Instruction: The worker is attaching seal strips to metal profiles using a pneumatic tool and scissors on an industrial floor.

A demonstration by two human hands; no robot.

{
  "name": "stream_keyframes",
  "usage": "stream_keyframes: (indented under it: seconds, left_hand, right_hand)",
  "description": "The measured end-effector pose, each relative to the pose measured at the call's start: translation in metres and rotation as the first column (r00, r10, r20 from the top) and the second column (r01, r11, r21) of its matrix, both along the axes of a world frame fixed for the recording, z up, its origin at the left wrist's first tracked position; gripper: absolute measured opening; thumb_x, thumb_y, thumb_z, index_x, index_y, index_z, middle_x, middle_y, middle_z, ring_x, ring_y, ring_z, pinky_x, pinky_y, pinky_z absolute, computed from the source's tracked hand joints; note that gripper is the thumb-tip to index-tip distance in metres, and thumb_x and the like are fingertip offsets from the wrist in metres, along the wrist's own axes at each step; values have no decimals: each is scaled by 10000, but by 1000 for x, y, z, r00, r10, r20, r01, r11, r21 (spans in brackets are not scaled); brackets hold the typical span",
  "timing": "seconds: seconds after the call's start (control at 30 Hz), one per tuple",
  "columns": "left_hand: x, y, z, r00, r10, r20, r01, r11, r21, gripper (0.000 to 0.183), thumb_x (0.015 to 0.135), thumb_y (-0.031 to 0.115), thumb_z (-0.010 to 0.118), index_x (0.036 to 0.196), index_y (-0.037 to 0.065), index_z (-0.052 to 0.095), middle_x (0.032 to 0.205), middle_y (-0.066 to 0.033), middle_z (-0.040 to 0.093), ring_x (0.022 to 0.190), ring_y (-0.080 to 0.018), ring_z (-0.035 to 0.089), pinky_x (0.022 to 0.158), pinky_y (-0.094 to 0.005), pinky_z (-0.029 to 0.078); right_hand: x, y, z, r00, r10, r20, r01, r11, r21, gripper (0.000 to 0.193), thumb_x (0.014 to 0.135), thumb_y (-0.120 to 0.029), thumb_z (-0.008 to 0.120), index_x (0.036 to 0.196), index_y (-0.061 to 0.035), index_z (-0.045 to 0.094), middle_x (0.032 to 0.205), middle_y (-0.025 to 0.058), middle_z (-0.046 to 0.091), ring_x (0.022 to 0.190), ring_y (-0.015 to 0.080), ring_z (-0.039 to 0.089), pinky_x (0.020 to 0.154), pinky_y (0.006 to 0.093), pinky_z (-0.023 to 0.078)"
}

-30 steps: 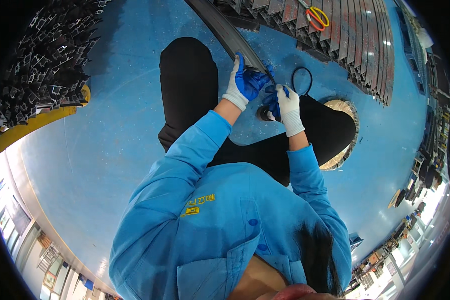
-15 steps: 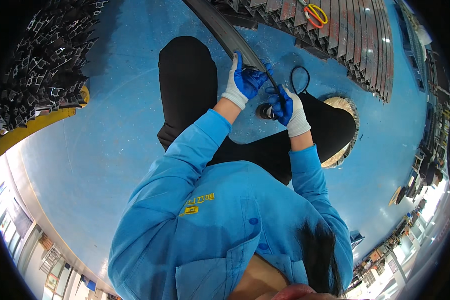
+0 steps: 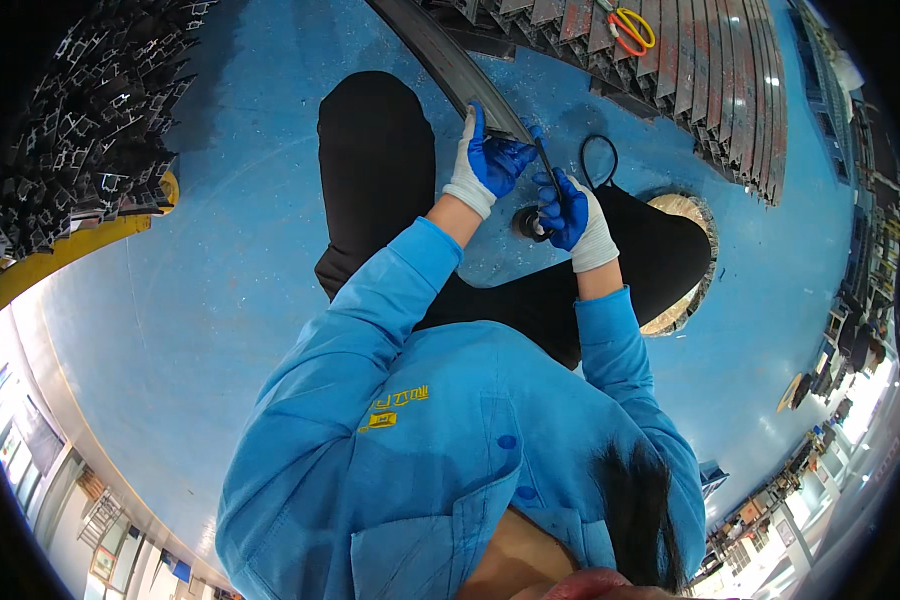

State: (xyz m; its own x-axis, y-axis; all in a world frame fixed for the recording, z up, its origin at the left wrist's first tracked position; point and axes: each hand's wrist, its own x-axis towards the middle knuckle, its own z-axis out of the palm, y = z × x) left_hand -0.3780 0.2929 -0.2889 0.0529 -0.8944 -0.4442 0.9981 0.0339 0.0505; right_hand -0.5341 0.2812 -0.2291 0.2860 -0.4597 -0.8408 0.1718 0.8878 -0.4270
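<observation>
A long dark grey metal profile (image 3: 462,82) slants in from the top of the view and ends between my hands. My left hand (image 3: 492,162), in a white glove with a blue coating, is closed around the profile close to its near end. A thin black strip (image 3: 544,160) runs along the profile's right edge and beyond its end. My right hand (image 3: 572,214), gloved alike, pinches this strip just past the profile's end; whether it is a loose strip or a slim tool I cannot tell. Below that hand is a small round black object (image 3: 526,223), partly hidden.
Dark profiles are stacked at the left (image 3: 100,130) above a yellow bar (image 3: 70,255). More long profiles (image 3: 710,90) lie at the upper right, with a yellow-and-red-handled tool (image 3: 632,32) on them. A round seat (image 3: 685,208) is under my right leg, near a black loop (image 3: 616,155).
My right hand has drawn slightly down and toward me along the black strip. My left hand and the profile have barely moved.
</observation>
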Motion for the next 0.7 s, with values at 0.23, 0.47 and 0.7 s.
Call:
stream_keyframes:
  seconds: [0.23,0.47,0.7]
  left_hand:
    - [0,0,-1,1000,-6,-5,6,1000,17,548,849,562,540,1172,123,495,1026,-162,602,946,-317,623,888,-477,509]
    - [0,1,3,1000,-9,-5,9,998,60,531,856,564,515,1156,125,514,1029,-165,609,921,-306,630,856,-469,517]
    - [3,4,-7,995,-88,-49,87,996,-18,510,862,544,484,1134,116,533,998,-157,622,893,-300,631,817,-430,519]
  right_hand:
    - [-17,-4,-32,980,-25,195,14,998,55,333,976,-305,410,945,-21,583,657,38,564,393,100,333,395,255,332]
    - [-13,2,-24,990,28,135,-27,1000,-13,295,950,-293,459,924,-27,582,675,41,570,431,105,376,417,239,344]
    - [30,-12,-19,995,83,-56,-89,989,-120,258,913,-278,526,905,-27,584,700,44,581,479,113,430,452,230,373]
